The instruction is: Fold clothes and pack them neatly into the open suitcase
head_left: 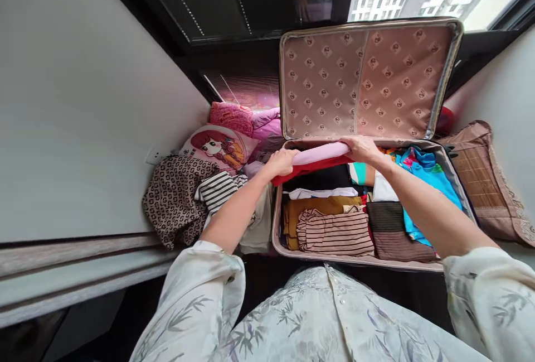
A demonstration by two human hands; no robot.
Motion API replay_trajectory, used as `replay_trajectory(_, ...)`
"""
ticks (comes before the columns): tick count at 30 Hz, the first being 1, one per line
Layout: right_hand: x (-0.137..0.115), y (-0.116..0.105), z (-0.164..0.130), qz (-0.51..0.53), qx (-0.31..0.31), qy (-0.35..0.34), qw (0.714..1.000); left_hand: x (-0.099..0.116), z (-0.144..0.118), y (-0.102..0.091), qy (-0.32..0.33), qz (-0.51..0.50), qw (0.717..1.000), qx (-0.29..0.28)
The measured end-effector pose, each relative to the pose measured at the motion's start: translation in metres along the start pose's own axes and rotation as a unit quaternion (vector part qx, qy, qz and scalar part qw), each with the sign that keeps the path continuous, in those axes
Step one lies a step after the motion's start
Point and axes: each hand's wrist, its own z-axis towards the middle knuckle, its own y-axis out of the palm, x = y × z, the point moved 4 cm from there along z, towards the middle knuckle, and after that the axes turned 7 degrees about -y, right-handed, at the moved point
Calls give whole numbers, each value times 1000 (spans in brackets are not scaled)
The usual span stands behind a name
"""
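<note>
An open suitcase (276, 222) lies in front of me, its patterned lid (363, 80) standing upright at the back. Folded clothes fill it: a striped top (336, 232), a mustard garment (320, 207), a brown striped piece (390, 228) and a blue printed one (430, 178). Both hands hold a folded pink and red garment (320, 157) over the suitcase's far edge. My left hand (282, 162) grips its left end, my right hand (361, 149) its right end.
A pile of clothes lies left of the suitcase: a leopard-print piece (173, 200), a black-and-white striped piece (217, 189), a cartoon-print cushion (219, 147) and pink items (232, 116). A brown cushion (487, 181) lies on the right. White walls flank both sides; windows are behind.
</note>
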Motion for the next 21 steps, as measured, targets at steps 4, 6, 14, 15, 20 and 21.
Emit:
replay_trajectory(4, -50, -37, 23, -2, 8, -107, 994, -37, -68, -43, 35, -70, 997, -26)
replay_trajectory(6, -90, -45, 39, 6, 8, -149, 989, -65, -107, -59, 33, -88, 995, -20)
replay_trajectory(14, -269, -19, 94, 23, 65, -340, 938, -139, -241, -15, -193, 3, 972, 133)
replay_trajectory(15, -282, -6, 96, 16, 68, -348, 935, -135, -247, 12, -228, 12, 964, 137)
replay_trajectory(20, -304, 78, 89, -37, -75, -287, 954, -101, -240, 162, -225, -28, 973, -39)
replay_trajectory(21, -305, 89, 85, -44, -92, -277, 955, -96, -238, 183, -191, -48, 978, -71)
